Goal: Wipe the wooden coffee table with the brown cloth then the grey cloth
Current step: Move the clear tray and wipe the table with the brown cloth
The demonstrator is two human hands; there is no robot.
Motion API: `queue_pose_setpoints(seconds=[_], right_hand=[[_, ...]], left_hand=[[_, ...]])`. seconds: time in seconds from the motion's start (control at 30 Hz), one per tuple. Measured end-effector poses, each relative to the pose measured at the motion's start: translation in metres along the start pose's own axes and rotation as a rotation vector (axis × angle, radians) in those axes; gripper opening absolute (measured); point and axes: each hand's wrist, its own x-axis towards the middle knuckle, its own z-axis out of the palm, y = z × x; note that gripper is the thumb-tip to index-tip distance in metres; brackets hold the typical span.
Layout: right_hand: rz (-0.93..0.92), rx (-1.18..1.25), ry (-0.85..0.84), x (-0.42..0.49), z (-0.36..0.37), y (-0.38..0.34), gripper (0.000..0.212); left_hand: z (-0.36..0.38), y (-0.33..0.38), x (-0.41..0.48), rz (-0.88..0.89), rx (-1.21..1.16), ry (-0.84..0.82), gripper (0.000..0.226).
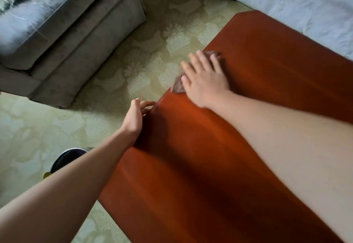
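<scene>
- Near the left edge of the wooden bench [257, 67], my right hand [204, 78] lay flat with fingers spread, pressing the brown cloth [178, 86] onto the surface rather than clenching it.
- Only parts of the brown cloth showed: one corner beyond my fingertips and a bunched piece by my thumb, right at the bench's rim.
- My left hand [136, 117] rested against that same edge, nearer to me, fingers curled lightly on the rim and holding nothing else.
- Both forearms were bare, the right one stretched across the bench top, the left reaching in from the lower left.
- Beside the bench, the floor carried a pale patterned carpet [57, 128].
- A grey armchair [63, 38] stood at the upper left, well apart from the bench.
- White fabric [296, 4] covered something just beyond the far side.
- A dark round object [66, 157] peeked out beneath my left forearm; I could not tell what it was.
</scene>
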Motion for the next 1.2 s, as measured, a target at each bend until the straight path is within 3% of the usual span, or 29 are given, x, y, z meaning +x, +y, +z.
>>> queue_pose_setpoints(seconds=[0.13,0.3,0.4,0.53,0.7,0.87,1.03,1.13,1.2], right_hand=[[0.115,0.021,-0.029,0.012,-0.004,0.003,0.061],[-0.128,0.003,-0.035,-0.034,0.01,-0.071,0.059],[-0.219,0.031,-0.057,-0.051,0.018,-0.09,0.058],[-0.224,0.012,-0.001,-0.028,0.012,-0.041,0.058],[0.031,0.017,0.058,0.01,-0.006,0.081,0.061],[0.337,0.077,0.024,0.024,-0.027,0.193,0.061],[0.564,0.135,-0.002,0.036,-0.028,0.204,0.062],[0.583,0.142,0.03,0.05,-0.031,0.183,0.064],[0.471,0.102,0.06,0.058,-0.032,0.159,0.065]], left_hand=[[-0.004,0.0,0.004,0.013,-0.057,-0.026,0.063],[-0.029,-0.009,0.012,-0.002,-0.252,0.124,0.057],[-0.034,-0.013,0.013,-0.003,-0.29,0.13,0.055],[0.001,0.001,0.009,0.122,0.039,0.119,0.059],[0.087,0.045,-0.004,0.315,0.761,0.202,0.052],[0.155,0.078,0.022,0.482,0.904,0.249,0.063],[0.17,0.077,0.025,0.508,0.968,0.331,0.065],[0.169,0.077,0.026,0.521,0.955,0.341,0.06],[0.17,0.079,0.026,0.511,0.952,0.342,0.055]])
